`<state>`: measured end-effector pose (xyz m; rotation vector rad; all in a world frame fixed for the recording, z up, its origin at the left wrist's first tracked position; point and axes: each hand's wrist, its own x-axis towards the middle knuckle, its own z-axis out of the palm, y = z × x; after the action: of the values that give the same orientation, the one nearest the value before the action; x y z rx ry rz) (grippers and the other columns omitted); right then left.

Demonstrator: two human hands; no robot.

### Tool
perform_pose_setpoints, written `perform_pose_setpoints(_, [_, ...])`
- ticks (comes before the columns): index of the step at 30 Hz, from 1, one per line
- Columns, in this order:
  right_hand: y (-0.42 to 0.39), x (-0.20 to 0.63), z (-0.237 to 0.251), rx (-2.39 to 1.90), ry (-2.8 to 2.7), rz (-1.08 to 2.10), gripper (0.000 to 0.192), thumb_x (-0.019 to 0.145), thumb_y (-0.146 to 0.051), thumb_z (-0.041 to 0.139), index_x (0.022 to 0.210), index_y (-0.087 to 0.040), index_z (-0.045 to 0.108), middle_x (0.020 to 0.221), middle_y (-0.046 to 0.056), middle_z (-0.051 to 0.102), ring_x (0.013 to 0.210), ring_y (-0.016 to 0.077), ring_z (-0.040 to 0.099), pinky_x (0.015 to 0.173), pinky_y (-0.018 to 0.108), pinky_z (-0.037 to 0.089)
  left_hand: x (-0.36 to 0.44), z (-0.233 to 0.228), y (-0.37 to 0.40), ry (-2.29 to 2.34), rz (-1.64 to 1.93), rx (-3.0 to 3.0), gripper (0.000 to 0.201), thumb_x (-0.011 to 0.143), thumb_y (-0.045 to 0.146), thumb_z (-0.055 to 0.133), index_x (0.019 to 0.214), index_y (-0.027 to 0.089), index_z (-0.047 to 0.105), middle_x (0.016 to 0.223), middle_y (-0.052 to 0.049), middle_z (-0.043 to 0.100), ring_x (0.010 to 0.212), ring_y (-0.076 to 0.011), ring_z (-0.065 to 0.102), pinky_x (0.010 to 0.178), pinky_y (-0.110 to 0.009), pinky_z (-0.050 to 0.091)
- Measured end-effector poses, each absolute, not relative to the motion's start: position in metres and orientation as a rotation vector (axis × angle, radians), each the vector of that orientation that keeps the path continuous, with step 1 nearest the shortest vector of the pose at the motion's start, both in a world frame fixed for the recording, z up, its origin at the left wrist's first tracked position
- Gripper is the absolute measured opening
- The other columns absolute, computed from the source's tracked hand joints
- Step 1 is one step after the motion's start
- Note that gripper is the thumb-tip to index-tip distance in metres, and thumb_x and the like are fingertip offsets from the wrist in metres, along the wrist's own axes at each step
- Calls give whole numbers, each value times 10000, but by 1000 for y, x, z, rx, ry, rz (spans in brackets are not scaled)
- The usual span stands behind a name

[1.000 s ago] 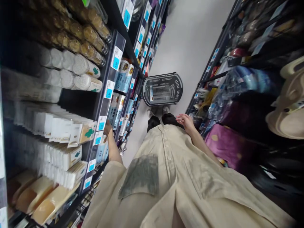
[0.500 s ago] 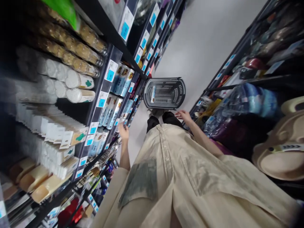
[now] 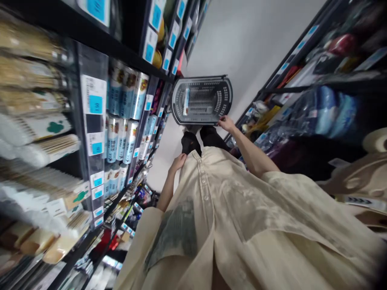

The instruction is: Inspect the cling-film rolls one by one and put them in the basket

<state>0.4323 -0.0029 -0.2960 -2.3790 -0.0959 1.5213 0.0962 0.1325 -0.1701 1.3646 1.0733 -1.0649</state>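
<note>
Between two dark store shelves, on the pale floor [image 3: 250, 36], stands a grey shopping basket [image 3: 201, 100] just ahead of the person's shoes. A slim blue-and-white packet [image 3: 186, 101] lies inside it, near its left wall. The right hand [image 3: 226, 123] reaches forward and its fingers [image 3: 221, 119] rest on the basket's near rim at the right corner; whether they curl around the rim cannot be told. The left hand [image 3: 178, 162] hangs empty with its fingers loosely open, touching the hem of the cream shirt [image 3: 242, 225] beside the dark trousers. On the left shelf, blue cans [image 3: 127, 94] stand in rows behind white price tags [image 3: 95, 104] with blue squares. Bagged goods fill the right shelf [image 3: 320, 108].
</note>
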Motion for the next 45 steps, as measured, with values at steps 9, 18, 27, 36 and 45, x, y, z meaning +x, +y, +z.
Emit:
perform_pose_setpoints(9, [57, 386, -374, -2326, 78, 1644, 672, 877, -353, 707, 1425, -72, 439, 1273, 209, 676, 1238, 327, 615, 1123, 463, 428, 140, -235, 105, 956, -1557, 1259, 983, 909, 731, 508, 1653, 152, 230, 1627, -281, 305, 1441, -435, 441, 1133, -478, 399])
perform_pose_setpoints(18, [126, 326, -592, -2214, 126, 1689, 841, 859, -450, 693, 1500, -93, 282, 1330, 206, 633, 1276, 350, 592, 1115, 462, 440, 125, -363, 85, 1089, -1740, 1381, 1122, 761, 616, 774, 1659, 273, 196, 1584, -333, 285, 1188, -463, 636, 927, -486, 513])
perform_pose_setpoints(27, [163, 296, -715, -2340, 227, 1573, 681, 817, -292, 703, 1393, -79, 410, 1326, 233, 599, 1267, 324, 581, 1091, 433, 463, 106, -410, 101, 1226, -1672, 1455, 940, 817, 515, 705, 1623, 324, 261, 1423, -195, 425, 1009, -332, 696, 866, -401, 504])
perform_pose_setpoints(36, [138, 321, -637, -2022, 395, 2016, 264, 787, -379, 750, 858, -131, 694, 698, 67, 669, 695, 216, 676, 607, 288, 559, 101, -399, 97, 1180, -1679, 1516, 905, 845, 499, 672, 1626, 278, 273, 1378, -210, 472, 1029, -336, 695, 881, -416, 509])
perform_pose_setpoints(45, [67, 375, -421, -2279, 97, 1990, 593, 701, -267, 791, 1231, -78, 604, 726, 49, 682, 597, 204, 666, 567, 274, 509, 145, -334, 114, 1011, -1535, 1421, 998, 713, 348, 783, 1589, 120, 364, 1322, -256, 634, 1237, -403, 626, 1042, -481, 493])
